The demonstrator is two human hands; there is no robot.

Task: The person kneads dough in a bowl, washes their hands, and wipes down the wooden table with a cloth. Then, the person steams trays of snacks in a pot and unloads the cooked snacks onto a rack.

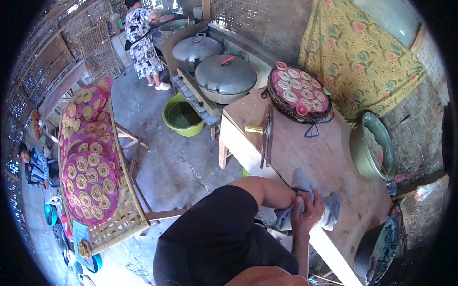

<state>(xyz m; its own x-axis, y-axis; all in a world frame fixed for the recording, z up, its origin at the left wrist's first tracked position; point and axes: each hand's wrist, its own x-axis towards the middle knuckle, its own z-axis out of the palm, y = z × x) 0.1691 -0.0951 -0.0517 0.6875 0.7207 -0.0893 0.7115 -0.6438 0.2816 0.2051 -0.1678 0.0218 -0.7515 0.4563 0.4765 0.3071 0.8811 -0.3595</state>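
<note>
A grey-blue cloth (330, 213) is bunched over the near edge of the wooden table (329, 162). My right hand (307, 212) is closed on it, with the fingers bent over the folds. From the left, my left forearm (269, 191) reaches into the same cloth. The left hand is mostly hidden by the cloth and by my right hand, so its fingers do not show. Farther back on the table, a round tray (305, 93) holds several pale noodle coils on pink cloth, with two small red cups.
Lidded pots (224, 76) stand on the stove beyond a green basin (182, 115). A bamboo rack (121, 217) at left carries many coils on pink cloth. Right of the table are a large tub (374, 143) and a dark pan (381, 248). Two other people are farther off.
</note>
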